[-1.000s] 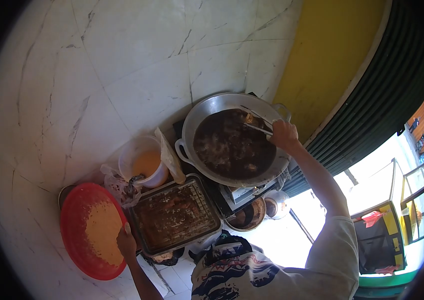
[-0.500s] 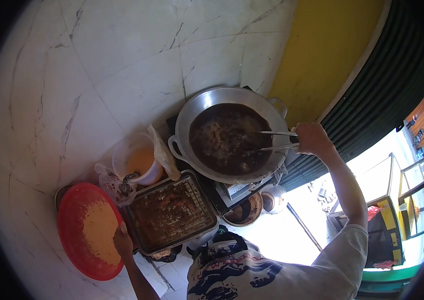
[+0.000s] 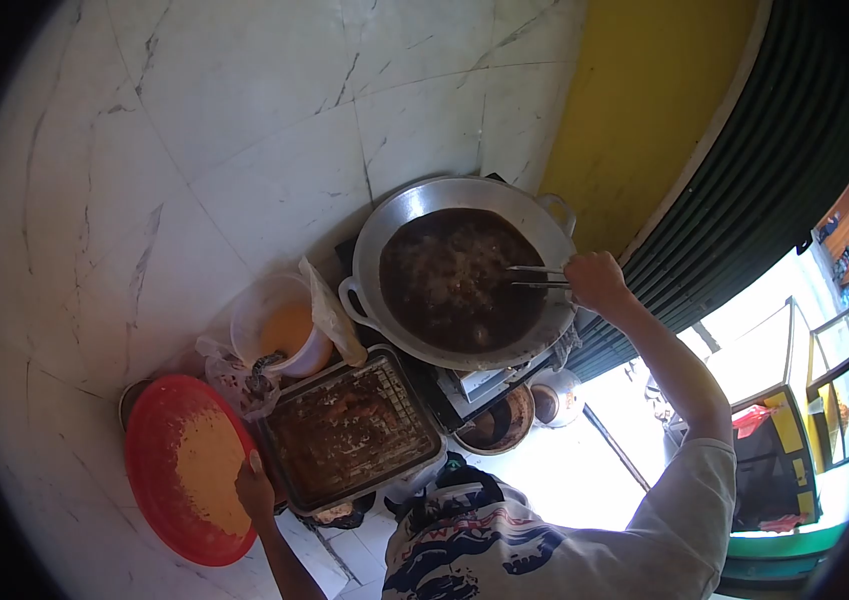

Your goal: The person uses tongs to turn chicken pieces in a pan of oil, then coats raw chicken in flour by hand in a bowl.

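Far centre: wide metal wok (image 3: 424, 200) with two side handles, set on a black stove and partly filled with dark liquid (image 3: 449, 290), bubbling at the surface; submerged contents too murky to tell. Near left: red basin (image 3: 150, 440), bearing a pale orange layer (image 3: 209, 470), apparently powdery. Between basin and wok: stained tray (image 3: 416, 398), rectangular, coated with brown residue. Just beyond the tray: white container (image 3: 316, 358) of orange liquid, with a plastic bag beside it. At the right edge of the wok: right hand (image 3: 596, 281), fingers closed around the handle end of the tongs (image 3: 541, 285). At the right rim of the basin: left hand (image 3: 255, 488), fingers bent and holding the rim; reach beneath it impossible to tell. Smallest: tongs, pointing left over the wok, tips at or in the dark liquid, nothing visible between them. Compared with half a second ago: tong arms drawn from widely spread to close together, right hand farther left, nearer the wok. Judged from this: tongs being worked in the liquid, without any sure hold on a piece
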### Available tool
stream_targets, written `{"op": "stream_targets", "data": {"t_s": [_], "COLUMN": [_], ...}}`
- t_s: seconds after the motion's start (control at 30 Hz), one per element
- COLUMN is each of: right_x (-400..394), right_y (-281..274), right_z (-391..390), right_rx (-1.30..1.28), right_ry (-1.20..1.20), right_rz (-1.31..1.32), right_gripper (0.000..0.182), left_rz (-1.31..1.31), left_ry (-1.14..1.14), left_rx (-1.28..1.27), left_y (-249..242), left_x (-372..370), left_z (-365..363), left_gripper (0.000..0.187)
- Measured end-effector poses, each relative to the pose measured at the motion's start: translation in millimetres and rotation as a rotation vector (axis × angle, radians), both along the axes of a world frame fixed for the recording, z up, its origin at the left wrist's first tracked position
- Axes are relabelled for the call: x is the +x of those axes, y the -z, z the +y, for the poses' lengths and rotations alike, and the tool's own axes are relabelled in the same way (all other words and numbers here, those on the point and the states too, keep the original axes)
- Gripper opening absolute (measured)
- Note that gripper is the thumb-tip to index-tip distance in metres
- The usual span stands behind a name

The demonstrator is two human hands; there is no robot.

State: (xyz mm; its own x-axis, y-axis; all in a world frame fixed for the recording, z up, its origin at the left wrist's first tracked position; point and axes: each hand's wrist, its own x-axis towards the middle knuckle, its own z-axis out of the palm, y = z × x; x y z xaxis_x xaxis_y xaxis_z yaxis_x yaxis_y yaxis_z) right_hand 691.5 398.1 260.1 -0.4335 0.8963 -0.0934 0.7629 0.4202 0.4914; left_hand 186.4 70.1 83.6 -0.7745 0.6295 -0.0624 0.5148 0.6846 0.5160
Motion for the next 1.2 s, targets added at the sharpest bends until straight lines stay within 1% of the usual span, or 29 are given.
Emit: {"op": "stream_targets", "data": {"t_s": [0.07, 0.13, 0.2, 0.23, 0.3, 0.33, 0.4, 0.47, 0.53, 0.6, 0.73, 0.8, 0.83, 0.9, 0.93, 1.03, 1.1, 1.13, 1.2], "right_x": [-1.7, -1.6, 0.9, 0.9, 0.7, 2.5, 8.7, 14.4, 15.7, 15.8, 15.6, 12.0, 7.8, -1.9, -1.9, -6.2, -23.3, -28.0, -35.2], "right_y": [-3.7, -9.6, -18.9, -24.6, -36.3, -39.5, -43.4, -44.3, -45.2, -47.2, -41.9, -43.3, -47.7, -58.7, -55.0, -45.0, -41.1, -35.1, -14.3], "right_z": [0.0, -1.1, -5.5, -8.6, -14.0, -15.6, -18.0, -18.7, -19.7, -20.6, -21.8, -24.2, -25.1, -28.4, -26.5, -23.5, -27.5, -27.7, -22.2], "right_rx": [-0.023, -0.046, -0.08, -0.081, -0.135, -0.135, -0.229, -0.271, -0.315, -0.416, -0.398, -0.281, -0.281, -0.322, -0.321, -0.308, -0.233, -0.229, -0.099], "right_ry": [0.015, 0.03, 0.052, 0.053, 0.117, 0.118, 0.158, 0.15, 0.143, 0.167, 0.165, 0.165, 0.163, 0.281, 0.281, 0.247, 0.178, 0.178, 0.063], "right_rz": [-0.005, -0.013, 0.101, 0.098, 0.156, 0.153, 0.303, 0.342, 0.381, 0.416, 0.402, 0.343, 0.343, 0.275, 0.276, 0.293, 0.168, 0.172, 0.167], "right_gripper": [0.015, 0.018, 0.022, 0.022, 0.03, 0.03, 0.036, 0.039, 0.042, 0.045, 0.045, 0.045, 0.045, 0.044, 0.044, 0.042, 0.044, 0.044, 0.045], "left_rz": [0.012, 0.008, 0.001, -0.005, -0.014, -0.001, 0.012, 0.012, 0.014, 0.016, 0.016, 0.022, 0.013, 0.006, 0.015, 0.025, 0.029, 0.037, 0.05], "left_ry": [-0.012, -0.005, 0.005, 0.001, -0.003, -0.006, -0.007, -0.009, -0.012, -0.013, -0.011, -0.014, -0.006, 0.001, 0.003, 0.001, -0.008, -0.011, -0.011], "left_rx": [-0.051, -0.038, -0.025, -0.028, -0.029, -0.039, -0.049, -0.01, -0.015, -0.02, -0.007, 0.001, 0.005, 0.009, 0.011, 0.002, -0.011, -0.028, -0.042], "left_y": [-0.2, -4.8, -8.2, -9.4, -7.5, -4.6, -4.1, -7.9, -1.7, -1.5, -6.3, -6.2, -7.1, -6.4, -3.7, -3.0, -4.2, -4.6, -4.6], "left_x": [0.2, 2.8, 5.3, 5.6, 5.2, 3.1, 3.4, 6.9, 2.9, 3.0, 6.2, 6.3, 6.4, 5.4, 4.1, 3.4, 4.1, 4.7, 4.7], "left_z": [-0.3, 0.2, 1.1, 1.8, 1.8, 1.3, 1.1, 1.8, 0.4, 0.3, 0.6, 0.6, 0.6, -0.6, -1.2, -0.5, -0.3, -0.2, -0.7], "left_gripper": [0.058, 0.059, 0.059, 0.059, 0.059, 0.059, 0.059, 0.061, 0.061, 0.061, 0.06, 0.06, 0.06, 0.06, 0.06, 0.06, 0.061, 0.06, 0.059]}}
